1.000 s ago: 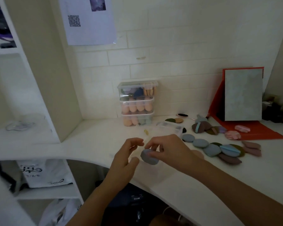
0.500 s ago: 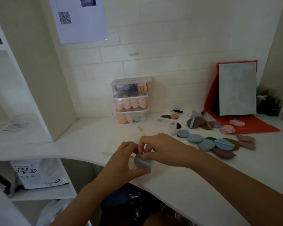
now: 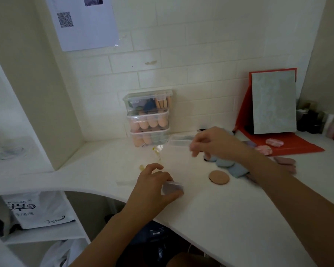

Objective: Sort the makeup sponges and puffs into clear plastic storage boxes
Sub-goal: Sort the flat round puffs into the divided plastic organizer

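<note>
Wall sheet (image 3: 81, 22) — QR code, red stand (image 3: 297, 145)

Dim, soft; wide-angle edge distortion.

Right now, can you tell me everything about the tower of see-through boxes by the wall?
The tower of boxes is three clear plastic boxes with lids on, stacked upright on the white desk by the tiled wall. The top one holds blue, purple and peach pieces; the lower two hold mostly peach egg-shaped sponges.
</note>
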A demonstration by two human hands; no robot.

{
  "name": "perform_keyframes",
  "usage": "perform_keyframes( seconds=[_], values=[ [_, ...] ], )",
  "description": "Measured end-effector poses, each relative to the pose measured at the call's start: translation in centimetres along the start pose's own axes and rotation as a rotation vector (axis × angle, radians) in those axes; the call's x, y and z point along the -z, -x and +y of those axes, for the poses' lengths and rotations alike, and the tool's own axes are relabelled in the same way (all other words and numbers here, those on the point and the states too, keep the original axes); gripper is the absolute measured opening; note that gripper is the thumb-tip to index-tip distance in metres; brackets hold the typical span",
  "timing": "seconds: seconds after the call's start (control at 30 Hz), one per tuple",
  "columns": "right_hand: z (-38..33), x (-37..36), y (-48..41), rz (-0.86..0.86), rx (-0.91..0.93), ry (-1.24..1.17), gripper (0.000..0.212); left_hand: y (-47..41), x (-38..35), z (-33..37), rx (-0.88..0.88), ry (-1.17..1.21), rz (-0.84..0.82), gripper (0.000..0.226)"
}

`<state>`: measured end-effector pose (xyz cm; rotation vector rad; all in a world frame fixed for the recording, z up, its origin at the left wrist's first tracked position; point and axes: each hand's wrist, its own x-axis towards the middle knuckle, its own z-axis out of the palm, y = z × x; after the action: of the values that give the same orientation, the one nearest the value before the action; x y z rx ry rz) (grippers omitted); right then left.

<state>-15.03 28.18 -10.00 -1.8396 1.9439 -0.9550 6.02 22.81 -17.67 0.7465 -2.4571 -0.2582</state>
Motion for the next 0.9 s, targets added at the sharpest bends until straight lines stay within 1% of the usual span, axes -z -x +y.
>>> perform_keyframes(
  seconds=[0.03,0.07,0.1,0.13,0.17,0.2,0.27,0.33,0.4,0.43,0.5,0.6,0.67,0.77,0.83,0.9],
  values=[
    [1.5,0.6,-0.5,0.115,-0.060,0.092,0.014,-0.2,0.2,0.0,-0.020,-0.037,-0.032,0.039],
    [3.1,0.9,-0.8,0.191,-0.136,0.212,0.014,-0.3,0.4,0.0,-0.043,-0.064,-0.068,0.040],
    [4.4,1.2,-1.0,0.220,-0.217,0.322,0.016,-0.5,0.7,-0.1,-0.060,-0.080,-0.111,0.042],
    [5.6,1.3,-1.1,0.205,-0.295,0.401,0.019,-0.7,0.9,-0.4,-0.068,-0.088,-0.156,0.044],
    [6.4,1.3,-1.1,0.148,-0.361,0.449,0.022,-0.9,1.1,-0.8,-0.072,-0.095,-0.201,0.049],
    [6.8,1.2,-1.1,0.063,-0.418,0.484,0.027,-1.1,1.2,-1.1,-0.077,-0.103,-0.233,0.055],
    [6.9,0.9,-0.9,-0.087,-0.479,0.532,0.044,-1.4,1.2,-1.7,-0.080,-0.094,-0.237,0.067],
    [7.3,0.6,-0.8,-0.115,-0.505,0.501,0.054,-1.4,1.1,-1.8,-0.070,-0.070,-0.211,0.073],
    [8.0,0.4,-1.0,-0.084,-0.528,0.443,0.056,-1.4,1.0,-1.7,-0.077,-0.065,-0.184,0.069],
    [8.1,0.4,-1.1,-0.073,-0.517,0.452,0.053,-1.5,0.9,-1.5,-0.088,-0.083,-0.179,0.067],
    [8.2,0.7,-1.4,-0.029,-0.472,0.476,0.039,-1.6,0.7,-1.3,-0.110,-0.103,-0.174,0.064],
    [7.4,1.2,-1.5,0.019,-0.385,0.453,0.019,-1.9,0.6,-1.3,-0.070,-0.036,-0.188,0.033],
    [6.2,1.5,-1.5,0.081,-0.295,0.420,0.011,-2.0,0.9,-1.5,-0.055,0.013,-0.193,0.021],
    [2.8,1.4,-1.1,0.164,-0.116,0.252,0.005,-2.0,1.2,-1.6,-0.053,0.061,-0.189,0.017],
    [0.6,1.0,-0.9,0.141,-0.022,0.098,0.004,-2.0,1.3,-1.6,-0.062,0.067,-0.180,0.016],
    [-0.9,0.1,-0.7,0.086,0.034,0.017,0.008,-2.1,1.2,-1.6,-0.077,0.065,-0.168,0.017]
  ],
)
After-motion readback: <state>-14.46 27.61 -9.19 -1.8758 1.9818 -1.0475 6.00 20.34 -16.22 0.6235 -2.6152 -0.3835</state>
